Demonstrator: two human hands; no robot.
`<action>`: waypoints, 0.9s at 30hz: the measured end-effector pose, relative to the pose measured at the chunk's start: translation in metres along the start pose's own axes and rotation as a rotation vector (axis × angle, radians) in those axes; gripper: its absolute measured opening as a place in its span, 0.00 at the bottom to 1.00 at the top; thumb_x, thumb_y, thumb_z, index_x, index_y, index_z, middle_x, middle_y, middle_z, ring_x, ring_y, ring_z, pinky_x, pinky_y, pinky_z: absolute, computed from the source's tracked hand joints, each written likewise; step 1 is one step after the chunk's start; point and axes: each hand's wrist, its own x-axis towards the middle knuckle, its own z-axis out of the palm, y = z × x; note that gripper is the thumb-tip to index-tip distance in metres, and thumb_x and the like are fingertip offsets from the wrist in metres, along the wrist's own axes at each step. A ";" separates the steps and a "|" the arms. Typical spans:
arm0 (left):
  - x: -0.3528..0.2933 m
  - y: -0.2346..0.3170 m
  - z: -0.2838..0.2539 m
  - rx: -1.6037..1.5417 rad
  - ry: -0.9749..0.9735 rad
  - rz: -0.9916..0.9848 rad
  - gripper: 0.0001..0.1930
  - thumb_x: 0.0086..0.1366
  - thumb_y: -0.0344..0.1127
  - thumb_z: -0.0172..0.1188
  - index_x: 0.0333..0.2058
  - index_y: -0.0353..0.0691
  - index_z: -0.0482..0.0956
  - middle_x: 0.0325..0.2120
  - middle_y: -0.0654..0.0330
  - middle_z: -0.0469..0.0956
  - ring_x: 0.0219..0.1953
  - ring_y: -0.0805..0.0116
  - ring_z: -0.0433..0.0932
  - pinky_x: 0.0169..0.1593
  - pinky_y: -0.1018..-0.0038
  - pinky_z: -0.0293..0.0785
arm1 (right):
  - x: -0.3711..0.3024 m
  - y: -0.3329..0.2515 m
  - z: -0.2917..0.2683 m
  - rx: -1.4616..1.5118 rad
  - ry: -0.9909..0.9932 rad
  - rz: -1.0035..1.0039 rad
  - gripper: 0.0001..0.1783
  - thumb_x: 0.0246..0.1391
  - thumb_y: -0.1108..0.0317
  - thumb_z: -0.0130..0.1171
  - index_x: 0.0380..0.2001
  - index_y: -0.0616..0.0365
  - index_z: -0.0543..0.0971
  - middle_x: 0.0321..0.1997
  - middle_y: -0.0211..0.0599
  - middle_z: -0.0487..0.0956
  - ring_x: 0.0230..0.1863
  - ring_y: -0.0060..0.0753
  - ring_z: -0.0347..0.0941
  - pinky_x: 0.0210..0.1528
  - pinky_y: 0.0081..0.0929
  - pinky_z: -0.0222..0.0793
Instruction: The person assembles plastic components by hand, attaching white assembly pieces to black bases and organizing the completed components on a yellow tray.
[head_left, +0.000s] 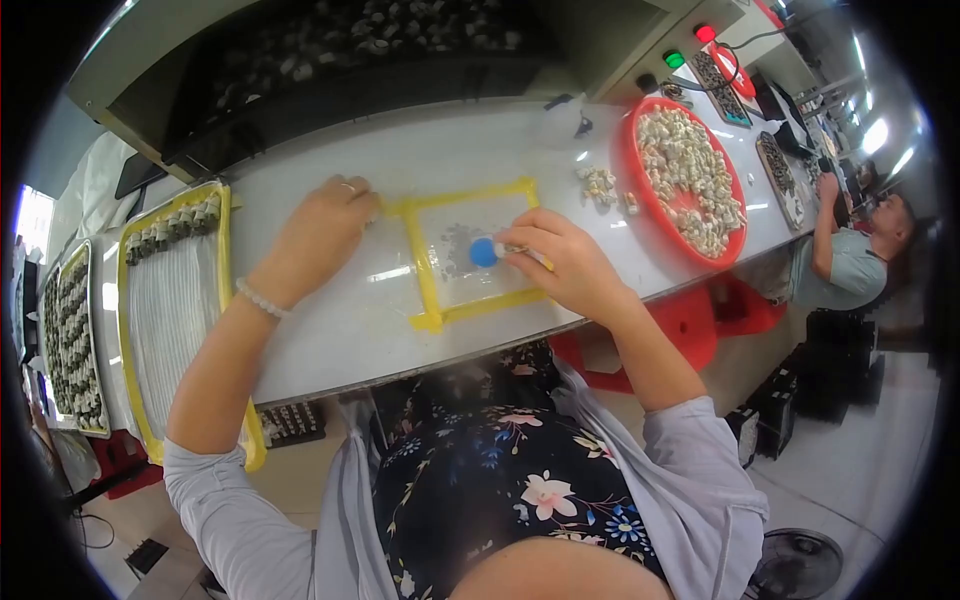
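My right hand [565, 262] is closed around a small tool with a round blue head [484, 251], and that blue head rests on the clear sheet inside the yellow-edged square frame [424, 268] lying flat on the white worktable [330, 330] in front of me. A grey smudge shows on the sheet just beside the blue head. My left hand [318, 235] lies palm down on the table at the frame's upper left corner, fingers curled; I cannot tell whether it grips anything. The two hands are well apart, one at each side of the frame. To my right a red round tray [637, 170] is heaped with small pale pieces, and a few loose pale pieces [598, 184] lie between it and the frame. To my left a long yellow-rimmed tray [222, 215] holds a row of small dark parts at its far end.
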 end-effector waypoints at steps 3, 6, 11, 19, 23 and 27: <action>-0.013 0.027 -0.006 -0.194 0.111 -0.127 0.09 0.52 0.24 0.57 0.34 0.33 0.73 0.35 0.51 0.74 0.40 0.59 0.75 0.45 0.68 0.71 | 0.004 0.003 -0.002 -0.065 -0.022 -0.131 0.12 0.47 0.74 0.60 0.38 0.57 0.79 0.38 0.39 0.74 0.38 0.42 0.73 0.40 0.32 0.70; -0.035 0.061 -0.019 -0.531 0.067 -0.362 0.10 0.51 0.24 0.59 0.35 0.33 0.73 0.32 0.53 0.74 0.34 0.60 0.75 0.39 0.71 0.72 | 0.011 0.006 0.005 -0.120 -0.042 -0.197 0.11 0.47 0.74 0.60 0.37 0.59 0.79 0.36 0.38 0.74 0.37 0.43 0.72 0.39 0.33 0.69; -0.063 0.118 0.002 -0.816 0.243 -0.558 0.14 0.48 0.26 0.66 0.36 0.35 0.76 0.31 0.58 0.76 0.32 0.71 0.73 0.37 0.75 0.70 | 0.013 0.001 0.003 -0.215 -0.101 -0.219 0.08 0.48 0.73 0.59 0.35 0.60 0.78 0.34 0.38 0.73 0.37 0.42 0.71 0.39 0.34 0.69; -0.039 0.150 0.052 -0.690 0.425 -0.445 0.13 0.46 0.22 0.61 0.34 0.34 0.74 0.33 0.54 0.77 0.38 0.52 0.72 0.42 0.67 0.71 | 0.010 -0.001 0.001 0.029 -0.063 -0.068 0.10 0.49 0.73 0.60 0.37 0.61 0.79 0.35 0.38 0.76 0.35 0.39 0.73 0.38 0.28 0.70; -0.033 0.150 0.056 -0.606 0.433 -0.396 0.13 0.47 0.21 0.60 0.34 0.34 0.74 0.29 0.54 0.76 0.37 0.52 0.71 0.40 0.65 0.71 | 0.007 0.004 0.004 0.184 0.006 0.029 0.11 0.49 0.75 0.61 0.38 0.62 0.79 0.35 0.38 0.77 0.35 0.33 0.72 0.37 0.24 0.68; -0.032 0.153 0.061 -0.571 0.457 -0.433 0.16 0.47 0.21 0.60 0.38 0.35 0.73 0.28 0.54 0.76 0.37 0.53 0.72 0.40 0.64 0.70 | 0.007 0.002 0.006 0.182 -0.007 0.058 0.12 0.48 0.76 0.62 0.38 0.62 0.79 0.35 0.38 0.77 0.35 0.32 0.72 0.37 0.23 0.68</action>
